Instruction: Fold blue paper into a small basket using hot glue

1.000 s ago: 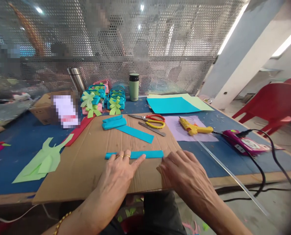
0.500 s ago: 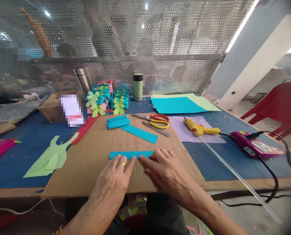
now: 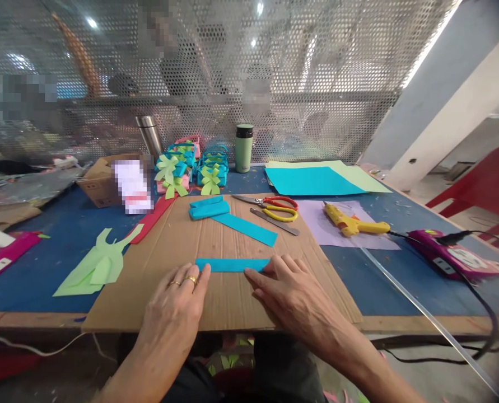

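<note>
A folded blue paper strip (image 3: 228,265) lies crosswise on the cardboard sheet (image 3: 215,308). My left hand (image 3: 177,299), with rings on it, rests palm down at the strip's left end, its index fingertip touching the lower edge. At the right end my right hand (image 3: 287,285) has its fingers bent over the strip, covering that end. Farther back lie another flat blue strip (image 3: 249,229) and a rolled or folded blue piece (image 3: 209,208). Beside them are scissors (image 3: 280,207) with red and yellow handles and a thin metal blade (image 3: 276,222).
A yellow glue gun (image 3: 354,221) with a long clear glue stick lies right, wired to a magenta power strip (image 3: 455,257). Light green cut paper (image 3: 98,266) lies left. Behind stand small paper baskets (image 3: 211,170), a green tumbler (image 3: 243,148), a steel flask (image 3: 149,137) and a carton (image 3: 96,182).
My left hand has slid left along the strip to its end, uncovering more of it. My right hand stays at the right end. The whole view has shifted slightly.
</note>
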`<state>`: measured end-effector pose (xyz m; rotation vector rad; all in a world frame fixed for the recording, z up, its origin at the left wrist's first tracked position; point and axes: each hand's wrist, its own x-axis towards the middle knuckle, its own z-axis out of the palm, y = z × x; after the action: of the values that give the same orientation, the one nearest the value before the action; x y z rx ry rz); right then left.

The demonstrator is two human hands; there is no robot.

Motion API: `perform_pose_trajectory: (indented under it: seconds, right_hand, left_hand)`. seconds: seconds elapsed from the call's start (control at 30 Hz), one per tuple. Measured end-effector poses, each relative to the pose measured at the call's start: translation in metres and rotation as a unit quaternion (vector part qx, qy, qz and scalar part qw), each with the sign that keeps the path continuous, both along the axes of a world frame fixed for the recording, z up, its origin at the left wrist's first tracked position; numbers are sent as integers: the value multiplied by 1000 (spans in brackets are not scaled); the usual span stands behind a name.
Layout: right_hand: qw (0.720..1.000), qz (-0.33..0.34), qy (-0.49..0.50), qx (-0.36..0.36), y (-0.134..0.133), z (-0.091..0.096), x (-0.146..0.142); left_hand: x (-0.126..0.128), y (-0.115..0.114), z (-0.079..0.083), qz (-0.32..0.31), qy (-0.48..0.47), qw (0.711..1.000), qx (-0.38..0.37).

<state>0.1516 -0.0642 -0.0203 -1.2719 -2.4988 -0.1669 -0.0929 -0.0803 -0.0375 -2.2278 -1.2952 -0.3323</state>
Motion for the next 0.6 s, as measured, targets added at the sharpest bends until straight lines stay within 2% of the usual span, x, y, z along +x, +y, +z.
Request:
perform_pose_trajectory:
  seconds: [0.17, 0.4, 0.6]
  right_hand:
    - [999, 30, 20, -2, 9, -1, 6]
    - [995, 70, 71, -16, 31, 3, 23]
    - [995, 85, -35, 42, 28, 0, 23]
  left_hand:
    - [0, 7, 6, -10, 7, 1000, -12]
    - [9, 37, 17, -61, -14, 996, -71]
    - [11, 41, 12, -116, -27, 991, -53]
